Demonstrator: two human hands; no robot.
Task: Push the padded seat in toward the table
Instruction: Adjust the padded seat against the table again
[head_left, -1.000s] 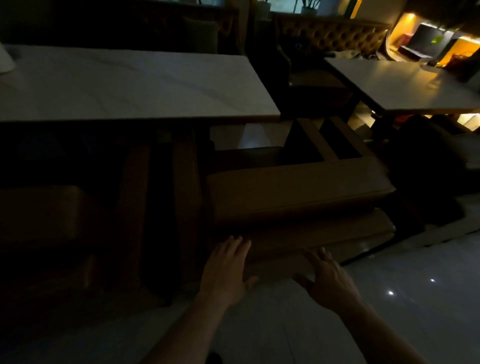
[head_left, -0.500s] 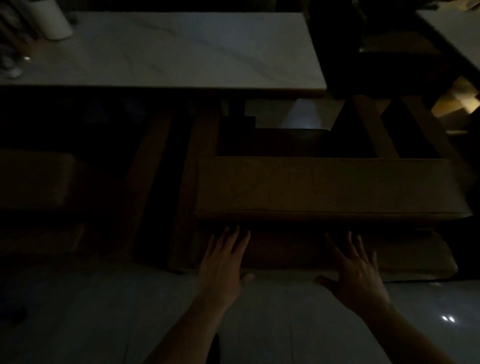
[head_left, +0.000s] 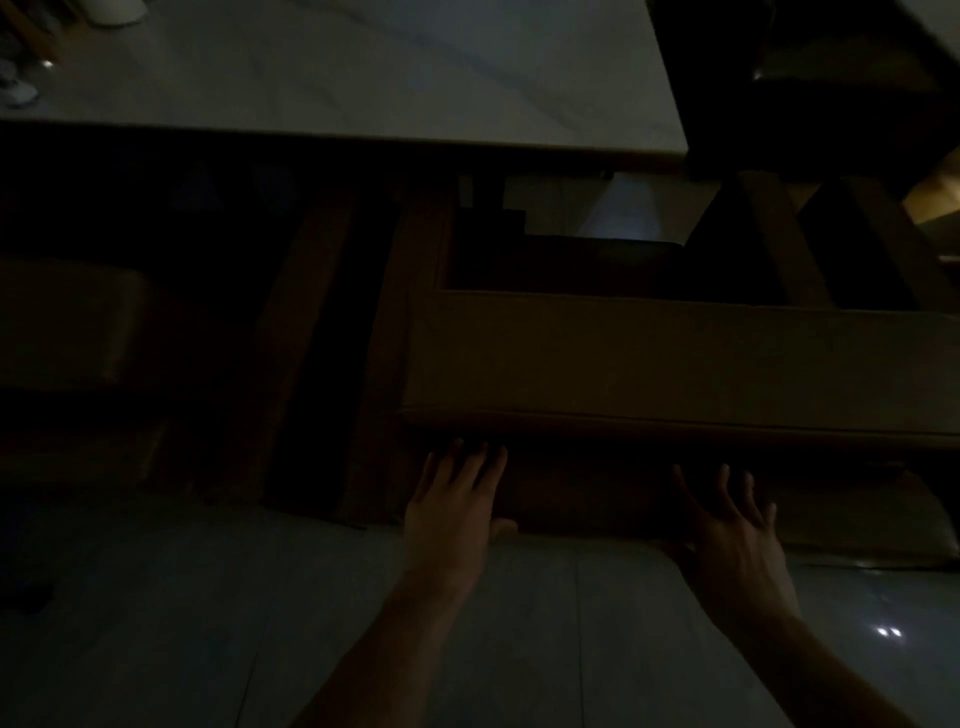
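The scene is very dark. A brown padded seat (head_left: 675, 358) stands in front of me, its thick backrest toward me and its far side under the edge of the pale marble table (head_left: 363, 78). My left hand (head_left: 452, 509) lies flat with straight fingers against the seat's lower back panel, near its left corner. My right hand (head_left: 732, 530) is spread on the same panel further right, fingers straight. Neither hand holds anything.
A second padded seat (head_left: 67, 322) sits in shadow at the left. Dark wooden table legs (head_left: 296, 353) stand between the two seats. Another table and seat frame (head_left: 852, 119) are at the upper right. Glossy pale floor tiles (head_left: 208, 623) lie under my arms.
The view has closed in and tilted down toward the seat. Both hands have slid forward onto its lower back panel, the right hand moving further right.
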